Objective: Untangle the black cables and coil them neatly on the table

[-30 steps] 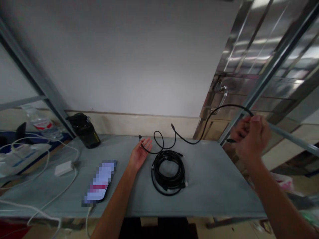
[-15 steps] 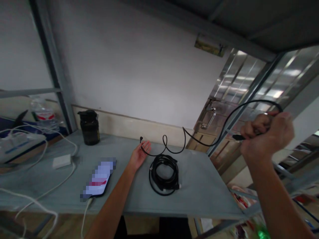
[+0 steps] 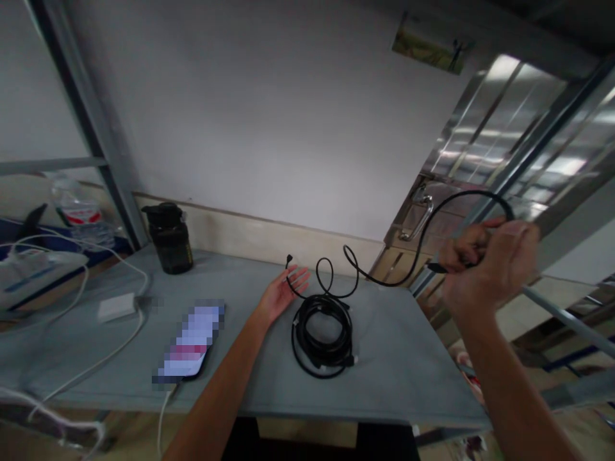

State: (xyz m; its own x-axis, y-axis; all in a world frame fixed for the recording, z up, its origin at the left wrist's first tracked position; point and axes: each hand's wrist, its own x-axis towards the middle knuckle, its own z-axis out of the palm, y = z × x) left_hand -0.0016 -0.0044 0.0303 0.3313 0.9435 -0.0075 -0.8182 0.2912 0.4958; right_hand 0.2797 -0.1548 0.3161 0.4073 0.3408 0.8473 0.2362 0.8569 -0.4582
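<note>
My right hand (image 3: 487,266) is raised at the right, closed in a fist around a black cable (image 3: 418,256). A dark end pokes out on the fist's left side, and the cable arches up from its top. From there it drops in loose loops toward the desk's back edge. Beside its small black plug (image 3: 289,258) is my left hand (image 3: 281,293), palm up with fingers spread; the thin cable runs along the palm, apparently touching it. Just right of this hand a coiled black cable (image 3: 298,342) lies on the desk, with several plug ends showing.
The grey desk (image 3: 384,378) meets a white wall. A phone (image 3: 195,342) with a white charging cord, a white adapter (image 3: 116,307) and a dark bottle (image 3: 169,240) are on the left. Farther left are a power strip (image 3: 43,272) and a water bottle (image 3: 81,214). Metal bed posts frame both sides.
The view has shifted slightly. My right hand has moved a little left with the cable, and the loops between the hands have changed shape. My left hand's fingers look more spread.
</note>
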